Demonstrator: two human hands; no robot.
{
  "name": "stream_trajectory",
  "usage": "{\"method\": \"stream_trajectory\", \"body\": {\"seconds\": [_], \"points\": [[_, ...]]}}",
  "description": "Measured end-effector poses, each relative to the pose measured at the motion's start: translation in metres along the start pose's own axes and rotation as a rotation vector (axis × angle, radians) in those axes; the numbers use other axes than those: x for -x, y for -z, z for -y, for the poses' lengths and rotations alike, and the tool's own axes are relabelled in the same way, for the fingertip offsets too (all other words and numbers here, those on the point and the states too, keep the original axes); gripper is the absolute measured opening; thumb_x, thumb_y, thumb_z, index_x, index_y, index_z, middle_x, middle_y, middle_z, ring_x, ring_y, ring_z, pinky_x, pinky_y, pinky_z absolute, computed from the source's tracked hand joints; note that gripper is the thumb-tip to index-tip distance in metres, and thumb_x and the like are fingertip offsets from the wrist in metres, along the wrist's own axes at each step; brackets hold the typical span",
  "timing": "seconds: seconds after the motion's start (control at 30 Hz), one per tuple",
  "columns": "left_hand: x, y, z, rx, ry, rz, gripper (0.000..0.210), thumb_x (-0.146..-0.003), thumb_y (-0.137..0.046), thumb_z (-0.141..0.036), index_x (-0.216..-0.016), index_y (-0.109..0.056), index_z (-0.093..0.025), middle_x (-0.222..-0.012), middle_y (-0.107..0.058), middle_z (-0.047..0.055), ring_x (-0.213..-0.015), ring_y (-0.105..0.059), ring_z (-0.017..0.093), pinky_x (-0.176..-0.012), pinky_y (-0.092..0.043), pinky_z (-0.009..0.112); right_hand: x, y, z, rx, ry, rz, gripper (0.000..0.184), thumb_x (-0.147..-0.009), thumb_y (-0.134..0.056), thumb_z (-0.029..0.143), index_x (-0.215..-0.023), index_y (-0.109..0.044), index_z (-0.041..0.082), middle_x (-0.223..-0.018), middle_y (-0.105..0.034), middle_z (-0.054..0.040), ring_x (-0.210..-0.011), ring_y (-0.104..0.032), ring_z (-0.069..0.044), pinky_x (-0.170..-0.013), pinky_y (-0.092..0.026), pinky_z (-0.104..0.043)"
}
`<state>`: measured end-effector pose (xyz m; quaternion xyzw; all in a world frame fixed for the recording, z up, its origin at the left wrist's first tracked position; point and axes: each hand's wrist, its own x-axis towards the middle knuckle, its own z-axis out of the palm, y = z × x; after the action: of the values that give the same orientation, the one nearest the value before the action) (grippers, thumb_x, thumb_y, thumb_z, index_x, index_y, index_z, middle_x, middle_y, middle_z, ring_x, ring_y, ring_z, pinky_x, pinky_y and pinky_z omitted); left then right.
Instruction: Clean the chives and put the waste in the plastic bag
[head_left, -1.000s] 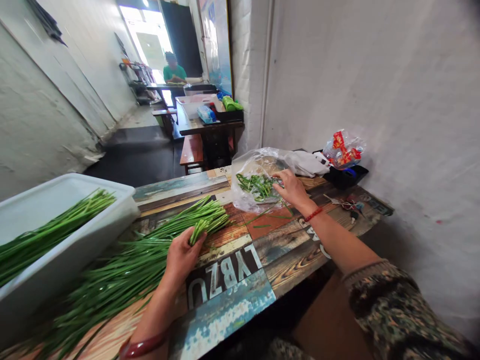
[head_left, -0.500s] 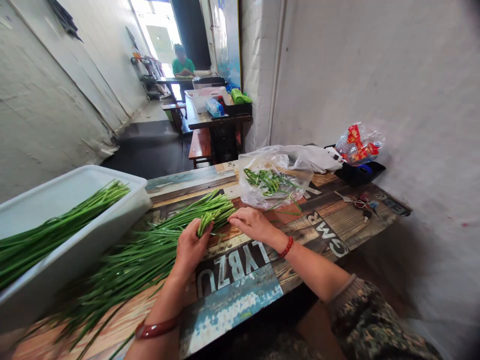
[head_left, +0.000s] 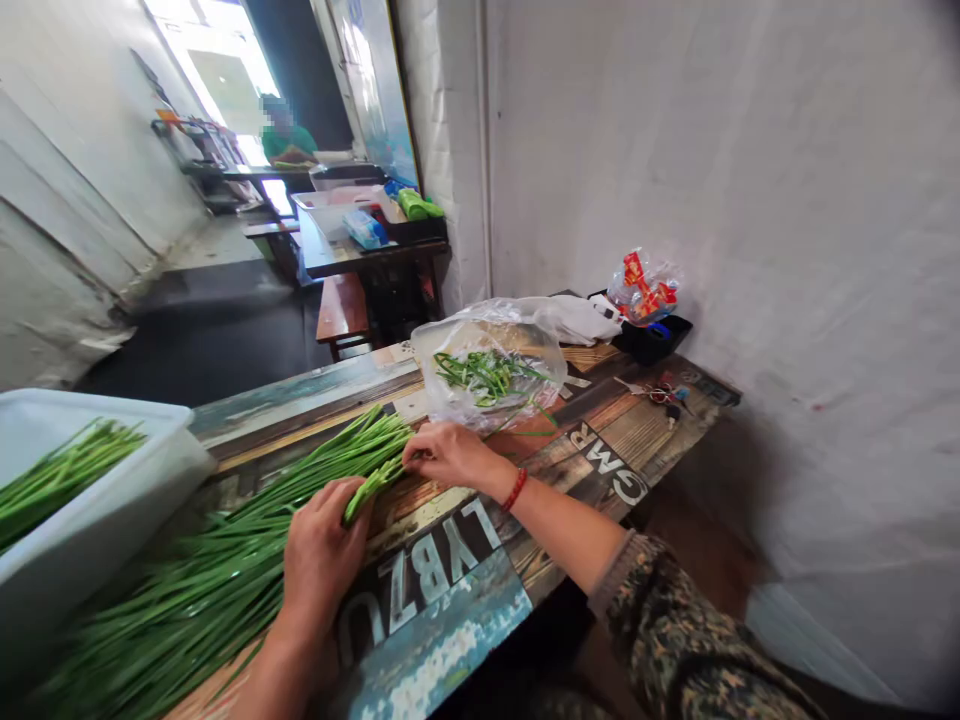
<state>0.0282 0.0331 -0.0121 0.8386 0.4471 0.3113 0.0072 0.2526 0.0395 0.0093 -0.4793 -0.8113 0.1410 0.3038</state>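
A bunch of green chives point(head_left: 373, 487) is wrapped in my left hand point(head_left: 322, 540), its pale cut ends pointing right. More chives point(head_left: 225, 560) lie in a long pile on the table, beneath and beside that hand. My right hand point(head_left: 450, 455) is closed in a pinch at the stalk ends; whatever its fingertips hold is hidden. Just beyond it, a clear plastic bag point(head_left: 536, 350) lies spread with loose green and yellowish trimmings point(head_left: 484, 375) on it.
At left stands a white plastic tub point(head_left: 176, 440) with more chives inside. Keys point(head_left: 664, 393) and a black tray point(head_left: 652, 342) with a red-printed plastic packet point(head_left: 641, 290) are at the table's right end. A person in green point(head_left: 289, 140) sits at a far table.
The view has swung right, so everything sits further left. My right hand has come closer to the bunch in my left hand, its fingers at the stalk ends.
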Motion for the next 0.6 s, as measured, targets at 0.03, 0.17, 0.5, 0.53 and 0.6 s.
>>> {"method": "stream_trajectory", "body": {"seconds": [0.03,0.17,0.5,0.53,0.6], "points": [[0.000,0.000,-0.001,0.021,0.007,-0.016,0.023,-0.092,-0.050,-0.033,-0.097,-0.066,-0.018,-0.097,-0.072,0.008,-0.089,-0.065,0.020,-0.079,-0.046,0.029,0.001,0.000,0.000,-0.091,0.014,-0.034,0.008,-0.087,-0.065,0.022,-0.085,-0.072,0.019,-0.081,-0.067,-0.0010,-0.079,-0.061,-0.013,-0.073,-0.043,-0.023],[0.004,0.000,-0.005,0.076,0.109,0.026,0.023,-0.091,-0.051,-0.034,-0.095,-0.067,-0.018,-0.088,-0.073,0.006,-0.081,-0.066,0.019,-0.074,-0.046,0.028,0.009,-0.009,0.000,-0.291,0.071,-0.152,0.004,-0.085,-0.066,0.016,-0.083,-0.069,0.017,-0.082,-0.067,-0.0019,-0.082,-0.061,-0.014,-0.077,-0.045,-0.024],[0.003,0.003,-0.020,0.079,0.136,0.115,0.022,-0.090,-0.052,-0.035,-0.086,-0.066,-0.018,-0.077,-0.068,0.003,-0.073,-0.060,0.017,-0.068,-0.040,0.027,0.015,-0.025,0.002,-0.409,0.096,-0.203,0.014,-0.078,-0.058,0.006,-0.080,-0.065,0.018,-0.083,-0.064,-0.0015,-0.082,-0.059,-0.014,-0.077,-0.045,-0.026],[0.003,0.004,-0.020,0.076,0.143,0.116,0.022,-0.090,-0.052,-0.035,-0.085,-0.065,-0.018,-0.076,-0.068,0.003,-0.072,-0.059,0.017,-0.068,-0.040,0.027,0.015,-0.025,0.003,-0.425,0.064,-0.211,0.011,-0.080,-0.057,0.009,-0.080,-0.064,0.017,-0.082,-0.064,-0.0014,-0.081,-0.059,-0.014,-0.077,-0.045,-0.026],[0.003,0.004,-0.020,0.078,0.154,0.120,0.022,-0.089,-0.053,-0.036,-0.082,-0.064,-0.018,-0.073,-0.066,0.002,-0.069,-0.058,0.016,-0.066,-0.039,0.026,0.014,-0.026,0.003,-0.478,-0.039,-0.244,0.008,-0.084,-0.057,0.016,-0.080,-0.064,0.017,-0.080,-0.065,-0.0011,-0.077,-0.059,-0.013,-0.074,-0.045,-0.025]]}}
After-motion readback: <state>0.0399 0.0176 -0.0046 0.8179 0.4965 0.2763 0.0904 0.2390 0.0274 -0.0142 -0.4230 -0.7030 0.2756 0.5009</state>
